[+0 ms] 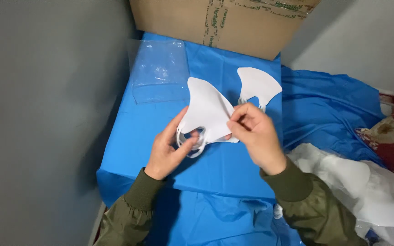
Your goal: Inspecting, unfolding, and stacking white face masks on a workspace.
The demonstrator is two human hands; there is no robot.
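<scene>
The light is soft and even. It is not very bright. It seems to come from above and a bit from the right. The blue cloth (215, 168) looks bright, and the white mask (208, 111) almost glows. The grey wall (46, 114) on the left is dim. A dark shadow sits under the cloth's front edge, and small shadows lie under the hands. The clear bag (159, 68) has little shiny spots of glare. The middle of the picture is sharp. The white pile (365, 191) in the bottom right corner looks a bit soft.
</scene>
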